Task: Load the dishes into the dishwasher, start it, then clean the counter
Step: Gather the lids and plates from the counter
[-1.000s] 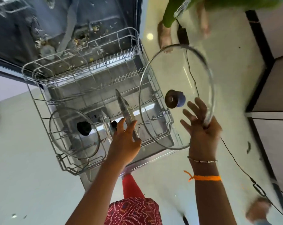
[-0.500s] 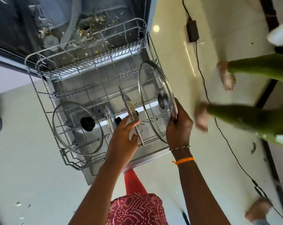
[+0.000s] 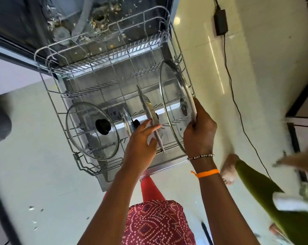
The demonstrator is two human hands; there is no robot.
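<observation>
**Two hands set glass lids into a pulled-out dishwasher rack**

Seen from above, a person in a red patterned garment [image 3: 156, 225] reaches both arms forward over a wire dishwasher rack [image 3: 52, 110] drawn out above the open door.

The right hand [image 3: 199, 133], with a beaded bracelet and an orange thread at the wrist, is curled around the near rim of a large glass lid [image 3: 169, 96]. This lid stands on edge along the rack's right side, its knob facing right.

The left hand [image 3: 140, 144] has relaxed, extended fingers resting against a thinner lid [image 3: 149, 110] that stands upright in the tines near the middle of the rack's front edge. It grips nothing.

Just to the left, a small lid [image 3: 125, 121] with a black knob stands on edge. At the rack's front left corner, a round glass lid with a black knob [image 3: 91, 129] leans tilted.

Farther back, rows of bare tines cross the rack. Beyond it, the dishwasher tub floor [image 3: 96, 20] is littered with food scraps around the drain.

On the pale floor to the right, a black power adapter [image 3: 220, 20] trails a cable. Another person's green-clad leg [image 3: 266, 191] and bare foot stand near the rack's front right corner.
</observation>
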